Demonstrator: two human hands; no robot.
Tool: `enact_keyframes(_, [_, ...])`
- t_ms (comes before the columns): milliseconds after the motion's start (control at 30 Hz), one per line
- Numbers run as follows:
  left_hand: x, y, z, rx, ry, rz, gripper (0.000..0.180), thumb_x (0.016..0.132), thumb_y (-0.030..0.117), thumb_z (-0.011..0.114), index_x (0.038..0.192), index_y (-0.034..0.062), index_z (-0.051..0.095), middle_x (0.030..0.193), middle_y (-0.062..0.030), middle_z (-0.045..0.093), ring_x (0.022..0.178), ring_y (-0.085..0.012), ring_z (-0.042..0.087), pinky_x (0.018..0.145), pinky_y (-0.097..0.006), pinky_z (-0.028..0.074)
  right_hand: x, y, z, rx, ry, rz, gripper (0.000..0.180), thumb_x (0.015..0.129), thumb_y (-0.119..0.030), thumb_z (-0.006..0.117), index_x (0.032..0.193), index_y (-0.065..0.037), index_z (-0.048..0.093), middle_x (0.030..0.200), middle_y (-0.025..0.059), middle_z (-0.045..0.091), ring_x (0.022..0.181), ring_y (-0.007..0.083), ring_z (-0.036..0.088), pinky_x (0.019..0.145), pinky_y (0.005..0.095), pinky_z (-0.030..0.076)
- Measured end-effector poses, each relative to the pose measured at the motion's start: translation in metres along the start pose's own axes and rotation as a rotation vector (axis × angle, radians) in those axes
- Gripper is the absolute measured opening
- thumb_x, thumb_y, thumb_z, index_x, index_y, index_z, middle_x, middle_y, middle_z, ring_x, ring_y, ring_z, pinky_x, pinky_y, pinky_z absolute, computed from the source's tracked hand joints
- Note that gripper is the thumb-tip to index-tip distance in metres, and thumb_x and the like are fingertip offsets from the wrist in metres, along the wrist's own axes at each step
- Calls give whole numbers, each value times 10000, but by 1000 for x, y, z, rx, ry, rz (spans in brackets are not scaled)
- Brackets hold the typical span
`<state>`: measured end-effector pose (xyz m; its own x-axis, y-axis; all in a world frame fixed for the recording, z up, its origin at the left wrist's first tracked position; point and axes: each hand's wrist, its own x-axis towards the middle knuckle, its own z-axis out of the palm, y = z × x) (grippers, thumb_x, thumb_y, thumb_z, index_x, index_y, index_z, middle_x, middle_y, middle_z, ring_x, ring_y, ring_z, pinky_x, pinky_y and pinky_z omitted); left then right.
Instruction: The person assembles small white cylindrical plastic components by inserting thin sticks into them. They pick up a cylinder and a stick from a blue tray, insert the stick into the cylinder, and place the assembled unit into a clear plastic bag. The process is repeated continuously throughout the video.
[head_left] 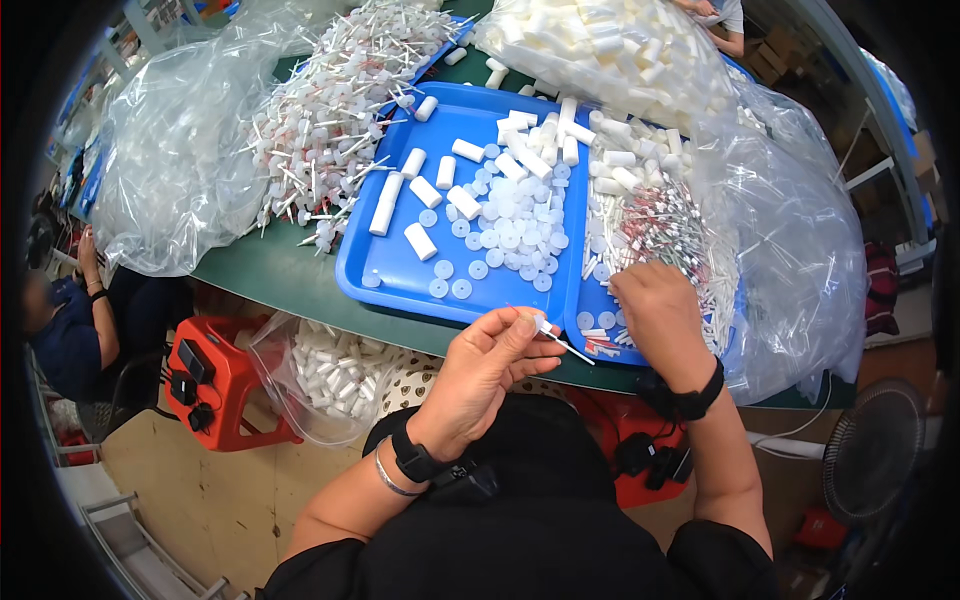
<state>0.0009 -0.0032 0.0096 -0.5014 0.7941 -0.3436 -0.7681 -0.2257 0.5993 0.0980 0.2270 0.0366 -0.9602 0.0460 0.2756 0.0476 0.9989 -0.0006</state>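
Note:
My left hand, in front of the trays, pinches a thin white stick with a small white piece at its upper end. The stick points down to the right. Over the right blue tray is my right hand, its fingers curled together and pointing down. Whatever its fingertips hold, if anything, is hidden. Beside it lie small red and white parts and loose white sticks. The left blue tray bears translucent round discs and white cylinders.
A heap of stick-and-disc pieces covers the table's left part, beside a clear plastic bag. White cylinders fill a bag at the back. Another plastic bag is right. Around stand a red stool, a fan and a seated person.

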Motion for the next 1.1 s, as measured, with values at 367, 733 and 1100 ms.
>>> enact_keyframes(367, [1,1,1,-15,35,44,318,1049,201,592,1280,-17,577,1155,-169,684,1104,-269,698,967,-350,583,1,-13,-12,411,22,152,72,848,-42,698,893,-30,643,865,143,664,758,306,674,667,417,536])
enact_keyframes(733, [4,3,4,-66,51,110,295,1052,180,581,1279,-8,575,1144,-168,685,1112,-270,693,963,-350,584,-13,-40,-29,553,87,88,120,834,-10,730,934,-21,664,765,100,673,608,255,656,543,355,501])
enact_keyframes(1100, [-1,4,4,132,-19,147,377,1053,151,576,1378,-38,552,1270,-186,665,1101,-230,692,973,-330,568,-8,-50,-29,643,53,114,92,892,-36,722,951,-15,655,777,116,652,656,257,652,578,366,495])
